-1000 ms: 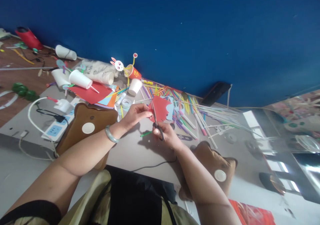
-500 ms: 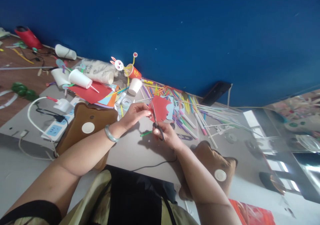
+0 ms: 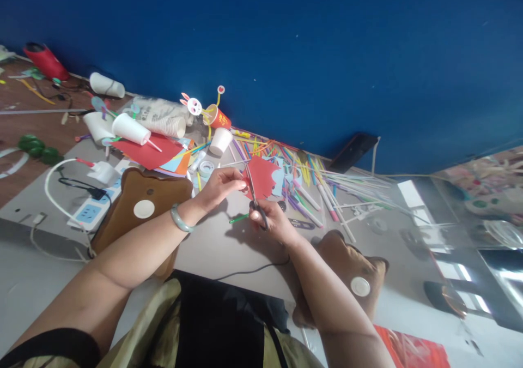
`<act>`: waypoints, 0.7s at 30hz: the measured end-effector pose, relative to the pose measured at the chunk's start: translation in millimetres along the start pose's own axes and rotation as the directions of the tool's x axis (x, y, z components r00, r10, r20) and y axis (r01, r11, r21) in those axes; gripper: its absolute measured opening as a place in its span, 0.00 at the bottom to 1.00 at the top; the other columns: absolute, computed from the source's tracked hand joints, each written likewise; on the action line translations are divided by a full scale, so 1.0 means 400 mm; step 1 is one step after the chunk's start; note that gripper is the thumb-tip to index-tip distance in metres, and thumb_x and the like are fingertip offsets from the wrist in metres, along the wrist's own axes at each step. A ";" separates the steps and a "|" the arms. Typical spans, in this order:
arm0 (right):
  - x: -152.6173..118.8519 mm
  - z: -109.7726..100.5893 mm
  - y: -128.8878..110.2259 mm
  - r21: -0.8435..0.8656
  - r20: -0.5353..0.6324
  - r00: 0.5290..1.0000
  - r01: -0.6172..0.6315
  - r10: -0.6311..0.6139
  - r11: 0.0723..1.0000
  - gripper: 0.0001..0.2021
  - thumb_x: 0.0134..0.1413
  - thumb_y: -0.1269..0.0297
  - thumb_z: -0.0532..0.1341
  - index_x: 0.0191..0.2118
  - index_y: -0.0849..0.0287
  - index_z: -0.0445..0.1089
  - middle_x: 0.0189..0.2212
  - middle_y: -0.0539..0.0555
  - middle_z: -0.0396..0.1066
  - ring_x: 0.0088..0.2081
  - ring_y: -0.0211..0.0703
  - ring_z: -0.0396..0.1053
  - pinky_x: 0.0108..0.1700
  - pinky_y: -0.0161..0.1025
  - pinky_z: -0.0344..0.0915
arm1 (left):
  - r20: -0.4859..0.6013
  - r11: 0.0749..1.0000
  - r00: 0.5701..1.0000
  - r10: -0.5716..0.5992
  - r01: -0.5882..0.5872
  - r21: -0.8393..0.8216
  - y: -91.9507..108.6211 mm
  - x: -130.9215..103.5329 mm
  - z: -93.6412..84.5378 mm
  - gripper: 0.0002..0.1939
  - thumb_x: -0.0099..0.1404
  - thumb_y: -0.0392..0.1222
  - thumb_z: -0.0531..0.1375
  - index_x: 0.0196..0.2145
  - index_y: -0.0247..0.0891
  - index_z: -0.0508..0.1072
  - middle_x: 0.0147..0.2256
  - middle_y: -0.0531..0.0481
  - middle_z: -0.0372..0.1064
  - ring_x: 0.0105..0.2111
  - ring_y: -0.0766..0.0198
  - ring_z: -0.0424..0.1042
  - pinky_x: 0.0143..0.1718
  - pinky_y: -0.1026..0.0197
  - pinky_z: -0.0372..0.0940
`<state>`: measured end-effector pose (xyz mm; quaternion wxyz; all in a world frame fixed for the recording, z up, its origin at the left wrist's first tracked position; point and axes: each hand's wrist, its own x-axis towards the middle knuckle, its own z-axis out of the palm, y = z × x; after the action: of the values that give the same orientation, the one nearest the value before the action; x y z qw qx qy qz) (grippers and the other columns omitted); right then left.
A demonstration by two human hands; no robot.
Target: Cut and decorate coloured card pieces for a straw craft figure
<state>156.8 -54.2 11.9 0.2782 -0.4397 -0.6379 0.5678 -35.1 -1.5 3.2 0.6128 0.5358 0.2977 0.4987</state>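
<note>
- As we start at the far left, a white power strip with light-blue sockets (image 3: 90, 213) lies just beside a brown bear-shaped cushion (image 3: 163, 193).
- Above that cushion, a white paper cup (image 3: 129, 129) lies on its side, near a stack of coloured paper sheets (image 3: 153, 152), red on top.
- Here's the left hand (image 3: 220, 187), pale green bangle (image 3: 182, 219) on its wrist: thumb and fingers are pinched narrow, holding the left edge of a jagged-edged red paper sheet (image 3: 263, 176).
- Right at that grip, most of the sheet spreads beyond the fingertips, to their right, its ragged side facing away.
- And between pinch and sheet run black-handled metal scissors (image 3: 252, 187), blades pointing up and away across the paper; how far apart the blades stand, I cannot tell.
- Below them, a green straw (image 3: 238, 219) lies on the grey table (image 3: 212, 253).
- Over to the right hand (image 3: 275, 223), fingers curled around the scissor handles, just below the sheet.
- Behind the sheet, a jagged light-blue paper piece (image 3: 278, 181); farther right, scattered coloured straws (image 3: 327, 196).
</note>
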 end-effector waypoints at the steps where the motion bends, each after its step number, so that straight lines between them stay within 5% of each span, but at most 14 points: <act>1: 0.000 0.000 0.000 -0.001 -0.002 1.000 0.001 -0.001 1.000 0.28 0.49 0.34 0.62 0.24 0.59 0.64 0.16 0.48 0.65 0.20 0.34 0.59 0.25 0.34 0.55 | 0.000 1.000 1.000 -0.001 0.001 0.001 0.000 0.000 0.000 0.06 0.58 0.40 0.64 0.26 0.35 0.74 0.27 0.51 0.73 0.30 0.65 0.72 0.36 0.62 0.66; 21: -0.001 0.001 -0.011 0.000 -0.007 1.000 -0.023 0.023 1.000 0.29 0.46 0.33 0.63 0.23 0.59 0.63 0.16 0.47 0.65 0.20 0.34 0.59 0.25 0.34 0.54 | -0.002 0.999 1.000 0.015 -0.015 0.036 0.005 0.001 -0.008 0.08 0.59 0.42 0.64 0.26 0.36 0.74 0.27 0.50 0.73 0.30 0.64 0.71 0.37 0.60 0.66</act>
<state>155.8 -54.6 16.2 0.2739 -0.4491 -0.6317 0.5695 -38.4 -0.2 4.2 0.5991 0.5481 0.3034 0.4986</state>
